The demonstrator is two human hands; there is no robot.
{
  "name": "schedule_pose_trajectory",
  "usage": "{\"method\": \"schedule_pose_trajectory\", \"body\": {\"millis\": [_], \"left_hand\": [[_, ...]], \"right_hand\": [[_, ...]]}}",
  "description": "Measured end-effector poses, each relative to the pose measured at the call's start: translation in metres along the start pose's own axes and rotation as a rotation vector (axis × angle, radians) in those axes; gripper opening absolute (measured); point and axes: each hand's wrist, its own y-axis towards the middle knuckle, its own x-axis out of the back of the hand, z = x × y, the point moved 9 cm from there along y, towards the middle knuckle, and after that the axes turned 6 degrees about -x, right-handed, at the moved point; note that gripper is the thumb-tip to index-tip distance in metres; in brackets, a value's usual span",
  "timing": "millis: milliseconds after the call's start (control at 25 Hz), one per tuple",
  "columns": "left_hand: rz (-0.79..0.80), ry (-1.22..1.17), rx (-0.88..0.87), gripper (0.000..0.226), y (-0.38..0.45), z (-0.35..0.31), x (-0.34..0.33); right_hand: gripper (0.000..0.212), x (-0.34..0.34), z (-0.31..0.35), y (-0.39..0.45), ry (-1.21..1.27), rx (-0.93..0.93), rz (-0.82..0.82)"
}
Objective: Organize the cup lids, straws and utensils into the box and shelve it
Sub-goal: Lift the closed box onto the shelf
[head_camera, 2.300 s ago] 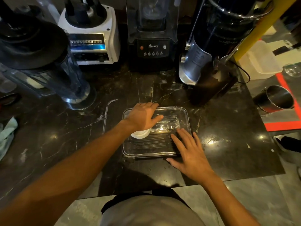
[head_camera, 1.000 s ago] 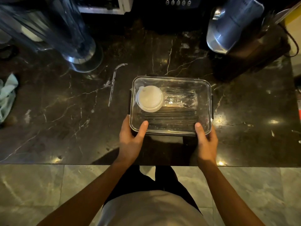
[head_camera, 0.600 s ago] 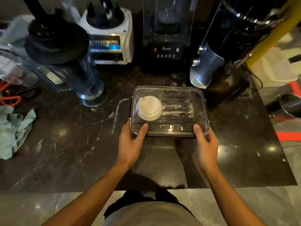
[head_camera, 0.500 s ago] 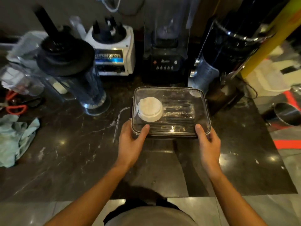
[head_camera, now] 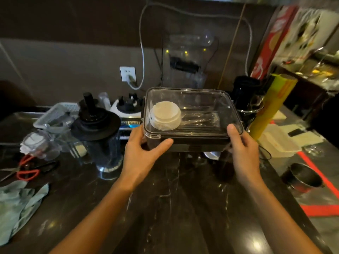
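A clear lidded plastic box [head_camera: 220, 105] is held up above the dark marble counter [head_camera: 176, 198], tilted slightly toward me. Inside it lie a stack of white cup lids [head_camera: 165, 118] at the left, wrapped clear utensils [head_camera: 201, 120] and dark straws along the bottom. My left hand [head_camera: 143, 153] grips the box's near left corner, thumb along its front edge. My right hand [head_camera: 242, 149] grips the near right corner, thumb on the lid.
Behind the box stand blenders: a dark-lidded jug [head_camera: 99, 138] at left, a white base [head_camera: 128, 110], a tall clear-hooded one [head_camera: 189, 61]. Scissors [head_camera: 23, 171] and a pale cloth [head_camera: 16, 202] lie at left. A metal cup [head_camera: 302, 176] and a yellow roll [head_camera: 271, 105] are at right.
Both hands took hold of the box's near corners and lifted it off the counter; it now hangs higher, in front of the blenders. My view has tilted up toward the wall.
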Motion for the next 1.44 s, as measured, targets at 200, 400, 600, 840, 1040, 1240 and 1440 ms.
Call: {"method": "schedule_pose_trajectory", "body": {"millis": [200, 400, 600, 840, 1040, 1240, 1440], "left_hand": [[-0.066, 0.096, -0.176, 0.076, 0.038, -0.061, 0.016], [-0.096, 0.070, -0.318, 0.066, 0.068, -0.116, 0.032], [-0.204, 0.033, -0.452, 0.055, 0.090, -0.177, 0.045], [-0.230, 0.017, -0.510, 0.048, 0.120, -0.223, 0.043], [-0.236, -0.024, -0.557, 0.049, 0.160, -0.266, 0.039], [-0.231, 0.027, -0.559, 0.083, 0.211, -0.288, 0.016], [-0.165, 0.029, -0.544, 0.091, 0.258, -0.298, -0.026]], "right_hand": [[0.027, 0.000, 0.076, 0.013, 0.008, 0.130, -0.005], [0.044, 0.011, 0.146, 0.016, 0.018, 0.263, -0.008], [0.056, 0.021, 0.202, 0.020, 0.003, 0.395, -0.022], [0.039, 0.031, 0.260, 0.031, -0.091, 0.492, -0.016], [0.045, 0.041, 0.298, 0.054, -0.105, 0.569, -0.062], [0.057, 0.056, 0.326, 0.093, -0.090, 0.604, -0.105], [0.046, 0.075, 0.341, 0.145, -0.121, 0.604, -0.149]]}}
